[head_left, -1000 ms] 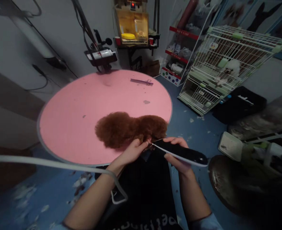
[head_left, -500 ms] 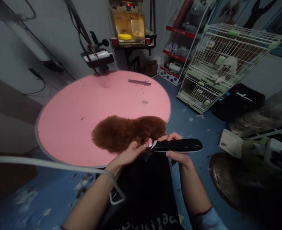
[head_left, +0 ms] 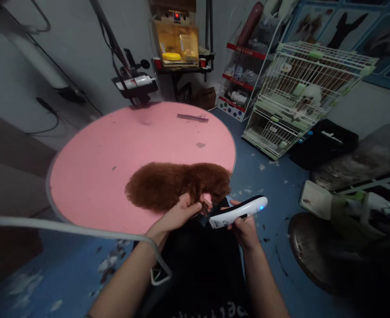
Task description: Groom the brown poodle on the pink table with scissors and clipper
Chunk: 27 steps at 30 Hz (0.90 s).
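Observation:
A curly brown dog [head_left: 168, 183] is on the near edge of a round pink table [head_left: 122, 137], its head toward the right. My left hand [head_left: 181, 211] is closed on one of the dog's paws, where pinkish skin shows; the exact grip is partly hidden. In my right hand [head_left: 243, 225] is a white and black hair clipper [head_left: 239, 212] with a blue light at its back end. The clipper's blade end points left, a short way below and right of the paw, apart from it.
Scissors and a comb [head_left: 192, 118] lie at the table's far side. A wire cage [head_left: 301, 101] with a white dog stands at the right, beside a shelf rack [head_left: 244, 70]. A pale curved tube [head_left: 82, 232] crosses the lower left. A brown round stool [head_left: 309, 247] is at lower right.
My right hand has drawn the clipper down and away from the paw and turned it, so its white side now shows. My left hand keeps its hold. The view has shifted slightly.

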### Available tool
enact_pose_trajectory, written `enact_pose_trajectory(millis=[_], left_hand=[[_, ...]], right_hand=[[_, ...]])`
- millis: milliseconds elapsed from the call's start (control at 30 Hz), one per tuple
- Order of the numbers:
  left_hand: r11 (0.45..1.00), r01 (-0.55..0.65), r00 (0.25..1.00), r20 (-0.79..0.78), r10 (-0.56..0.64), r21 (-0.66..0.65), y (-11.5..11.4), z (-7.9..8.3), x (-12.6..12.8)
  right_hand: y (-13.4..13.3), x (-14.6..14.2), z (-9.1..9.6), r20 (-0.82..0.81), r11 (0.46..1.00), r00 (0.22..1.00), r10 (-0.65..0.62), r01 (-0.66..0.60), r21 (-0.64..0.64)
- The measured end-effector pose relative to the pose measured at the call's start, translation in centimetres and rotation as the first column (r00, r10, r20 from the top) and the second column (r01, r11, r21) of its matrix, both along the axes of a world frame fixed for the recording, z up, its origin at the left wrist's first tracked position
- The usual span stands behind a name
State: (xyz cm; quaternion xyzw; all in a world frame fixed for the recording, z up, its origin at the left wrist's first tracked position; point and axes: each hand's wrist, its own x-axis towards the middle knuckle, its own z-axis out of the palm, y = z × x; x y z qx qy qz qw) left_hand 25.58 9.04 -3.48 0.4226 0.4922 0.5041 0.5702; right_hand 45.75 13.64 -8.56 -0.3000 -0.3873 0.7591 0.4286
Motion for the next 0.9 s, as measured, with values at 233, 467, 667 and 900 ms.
enact_pose_trajectory(millis=[233, 467, 667, 900], left_hand=[[0.999, -0.038, 0.998, -0.058, 0.036, -0.037, -0.2, 0.1, 1.0], [0.993, -0.111, 0.992, -0.060, 0.109, -0.030, -0.6, 0.5, 1.9], [0.993, -0.118, 0.993, -0.028, 0.118, -0.011, -0.7, 0.1, 2.2], [0.995, -0.104, 0.995, 0.005, 0.104, -0.009, -0.9, 0.3, 2.0]], right_hand=[[-3.0, 0.2, 0.0, 0.057, 0.967, 0.966, -0.254, 0.253, 0.018], [-5.0, 0.1, 0.8, 0.018, 0.971, 0.972, -0.234, 0.233, 0.057], [-5.3, -1.7, 1.2, -0.042, 0.931, 0.930, -0.364, 0.362, -0.050], [-5.7, -2.6, 1.0, 0.030, 0.921, 0.924, -0.382, 0.384, -0.064]])
